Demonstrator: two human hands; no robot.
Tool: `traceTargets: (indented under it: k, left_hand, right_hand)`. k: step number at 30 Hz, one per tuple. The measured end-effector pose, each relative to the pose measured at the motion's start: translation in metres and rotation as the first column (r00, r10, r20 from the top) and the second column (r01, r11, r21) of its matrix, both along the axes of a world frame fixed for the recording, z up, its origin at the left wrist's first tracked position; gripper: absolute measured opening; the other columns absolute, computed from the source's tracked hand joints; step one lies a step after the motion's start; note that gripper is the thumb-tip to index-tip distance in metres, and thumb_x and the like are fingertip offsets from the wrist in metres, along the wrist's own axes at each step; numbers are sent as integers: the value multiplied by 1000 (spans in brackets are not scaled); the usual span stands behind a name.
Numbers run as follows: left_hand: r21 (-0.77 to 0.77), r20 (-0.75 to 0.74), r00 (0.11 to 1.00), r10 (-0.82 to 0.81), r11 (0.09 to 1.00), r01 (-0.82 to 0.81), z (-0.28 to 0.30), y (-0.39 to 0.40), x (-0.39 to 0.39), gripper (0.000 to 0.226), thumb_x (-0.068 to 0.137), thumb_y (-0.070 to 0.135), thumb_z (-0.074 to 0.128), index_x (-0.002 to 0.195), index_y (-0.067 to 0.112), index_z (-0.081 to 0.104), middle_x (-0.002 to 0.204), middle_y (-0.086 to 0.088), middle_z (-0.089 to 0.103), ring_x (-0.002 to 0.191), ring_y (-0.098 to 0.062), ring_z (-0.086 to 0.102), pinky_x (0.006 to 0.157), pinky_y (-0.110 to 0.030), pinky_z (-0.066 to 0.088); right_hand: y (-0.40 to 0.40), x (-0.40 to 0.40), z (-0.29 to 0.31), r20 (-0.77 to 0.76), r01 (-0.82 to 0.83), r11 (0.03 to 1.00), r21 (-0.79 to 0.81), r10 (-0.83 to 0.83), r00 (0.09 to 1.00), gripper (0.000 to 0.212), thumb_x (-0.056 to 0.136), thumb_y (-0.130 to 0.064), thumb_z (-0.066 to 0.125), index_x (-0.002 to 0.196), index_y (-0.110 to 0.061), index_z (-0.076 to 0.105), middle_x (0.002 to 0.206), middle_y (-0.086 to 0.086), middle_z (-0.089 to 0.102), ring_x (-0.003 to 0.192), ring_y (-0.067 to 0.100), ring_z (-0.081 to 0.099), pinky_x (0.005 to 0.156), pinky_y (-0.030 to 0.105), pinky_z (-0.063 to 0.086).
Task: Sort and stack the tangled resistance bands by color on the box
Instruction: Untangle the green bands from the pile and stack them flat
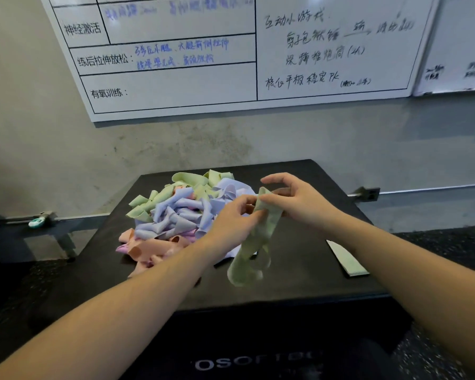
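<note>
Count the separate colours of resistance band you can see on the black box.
4: green held up by both hands, more at the pile's back; lilac in the middle; peach at front left; pink at the left edge. Others may be buried.

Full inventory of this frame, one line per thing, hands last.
box: one, black, centre, under the bands.
band pile: one tangle, count unclear; green, lilac, orange, pink; left-centre of the box top.
green band: one, pale green, held up at the pile's right edge, lower end hanging to the box.
flat green stack: one, pale green, right side of the box top; how many bands it holds is unclear.
whiteboards: two, white with handwriting, on the wall behind.
small teal object: one, on the rail at left.
left hand: pinches the green band.
right hand: pinches the band's top end.
</note>
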State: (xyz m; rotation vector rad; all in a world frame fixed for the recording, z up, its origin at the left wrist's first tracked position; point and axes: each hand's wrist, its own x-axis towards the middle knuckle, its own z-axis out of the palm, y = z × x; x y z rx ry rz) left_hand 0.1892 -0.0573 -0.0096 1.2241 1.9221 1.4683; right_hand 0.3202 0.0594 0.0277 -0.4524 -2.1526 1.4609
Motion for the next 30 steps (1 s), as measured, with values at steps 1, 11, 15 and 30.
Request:
traceTargets:
  k: [1, 11, 15, 30]
  left_hand:
    - [-2, 13, 1000, 3, 1000, -3, 2, -2, 4, 14, 98, 28, 65, 112, 30, 67, 98, 9, 74, 86, 1, 66, 65, -7, 46]
    - [5, 282, 957, -70, 997, 72, 24, -18, 41, 21, 108, 22, 47, 114, 30, 66, 112, 1, 71, 105, -17, 62, 87, -31, 50]
    - [24, 314, 943, -110, 994, 108, 32, -22, 52, 27, 108, 25, 45, 129, 28, 62, 124, 1, 69, 117, -18, 61, 91, -33, 51]
    - [36, 240, 951, -193, 981, 190, 54, -30, 68, 47, 84, 42, 71, 124, 21, 59, 110, -10, 71, 106, -26, 67, 82, -35, 53]
  right_hand:
    - [-1, 7, 4, 3, -13, 1000, 5, 13, 1000, 34, 92, -34, 72, 124, -35, 62, 102, -2, 76, 96, 9, 72, 84, 28, 57]
    - [-3, 56, 22, -21, 66, 996, -58, -67, 998, 38, 98, -3, 57, 124, -30, 56, 112, 5, 66, 86, 16, 73, 86, 40, 59]
    - [-18, 71, 27, 79, -11, 999, -48, 15, 997, 31, 99, -25, 64, 128, -31, 59, 112, 1, 71, 96, 15, 73, 80, 30, 61]
    - [-24, 87, 43, -27, -85, 941, -328, 81, 996, 26, 89, -12, 74, 112, -14, 62, 99, 5, 72, 88, 19, 69, 88, 40, 55]
